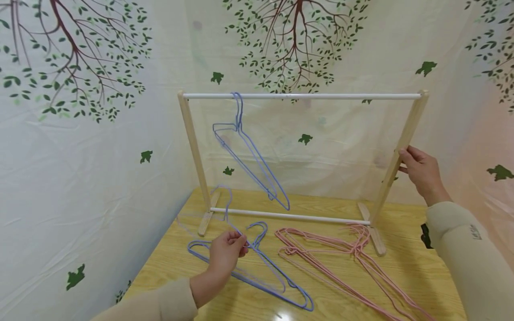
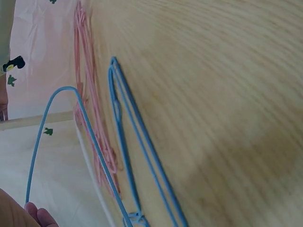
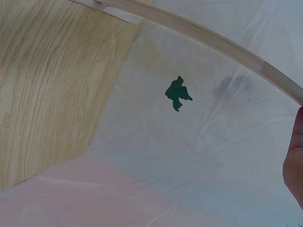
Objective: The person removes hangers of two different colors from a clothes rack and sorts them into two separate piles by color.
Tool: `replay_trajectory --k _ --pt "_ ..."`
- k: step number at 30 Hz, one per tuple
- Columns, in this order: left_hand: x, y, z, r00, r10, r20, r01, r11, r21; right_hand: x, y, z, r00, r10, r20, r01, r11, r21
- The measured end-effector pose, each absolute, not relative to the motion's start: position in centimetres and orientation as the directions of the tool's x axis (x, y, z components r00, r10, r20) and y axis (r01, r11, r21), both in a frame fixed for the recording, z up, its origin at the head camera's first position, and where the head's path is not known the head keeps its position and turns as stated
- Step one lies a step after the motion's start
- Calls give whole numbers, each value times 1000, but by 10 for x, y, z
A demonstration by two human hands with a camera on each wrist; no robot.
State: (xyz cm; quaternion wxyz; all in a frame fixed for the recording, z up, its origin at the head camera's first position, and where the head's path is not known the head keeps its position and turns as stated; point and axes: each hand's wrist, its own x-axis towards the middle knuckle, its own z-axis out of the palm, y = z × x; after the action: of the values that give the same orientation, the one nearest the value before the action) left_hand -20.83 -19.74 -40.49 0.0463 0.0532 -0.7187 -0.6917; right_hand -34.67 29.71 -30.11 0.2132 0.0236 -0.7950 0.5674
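Note:
My left hand (image 1: 225,252) pinches a blue wire hanger (image 1: 230,198) between thumb and fingers, tilted, its hook standing up at the left. The left wrist view shows one bent end of this hanger, above the table. Blue hangers (image 2: 147,137) lie on the tabletop beneath it. At the right, my right hand (image 1: 423,174) grips the upright post (image 1: 413,120) of a wooden rack, thumb on the near side. Two blue hangers (image 1: 263,162) hang by their hooks from the rack's white top rod (image 1: 321,96), left of its middle.
Several pink hangers (image 1: 357,250) lie in a bundle on the wooden table (image 1: 425,272), close to the rack's right foot (image 1: 377,240). A white lower rod (image 1: 289,216) joins the posts near the tabletop. Behind stands a pale curtain (image 1: 345,147) with printed trees and leaves.

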Motion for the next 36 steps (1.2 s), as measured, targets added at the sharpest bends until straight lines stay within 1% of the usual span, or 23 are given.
replay_trajectory --k 5,10,15,18,20,22,24,29,36 --pt "-206 -195 -418 -990 -139 -41 -48 51 998 -346 296 -300 -909 206 361 -275 354 -894" --pt "-210 -191 -428 -987 -147 -67 -71 21 997 -346 296 -300 -909 203 363 -283 337 -898" --pt "-219 -183 -434 -984 -149 -101 -98 -26 995 -345 297 -299 -910 195 365 -302 288 -909" --pt "-228 -178 -441 -978 -164 -126 -119 -56 991 -345 297 -299 -911 197 362 -300 285 -910" --pt "-233 -175 -445 -973 -178 -145 -136 -64 989 -345 297 -299 -910 200 363 -293 308 -905" --pt "-237 -173 -450 -969 -188 -160 -151 -58 987 -345 297 -300 -909 202 364 -294 307 -905" --pt "-240 -170 -454 -965 -193 -176 -170 -46 984 -345 297 -300 -910 199 363 -305 269 -914" --pt "-245 -166 -462 -959 -198 -201 -199 -34 979 -347 298 -301 -909 190 371 -317 263 -911" --pt "-248 -159 -470 -965 -174 -197 -195 -28 980 -345 298 -300 -914 189 359 -293 304 -906"
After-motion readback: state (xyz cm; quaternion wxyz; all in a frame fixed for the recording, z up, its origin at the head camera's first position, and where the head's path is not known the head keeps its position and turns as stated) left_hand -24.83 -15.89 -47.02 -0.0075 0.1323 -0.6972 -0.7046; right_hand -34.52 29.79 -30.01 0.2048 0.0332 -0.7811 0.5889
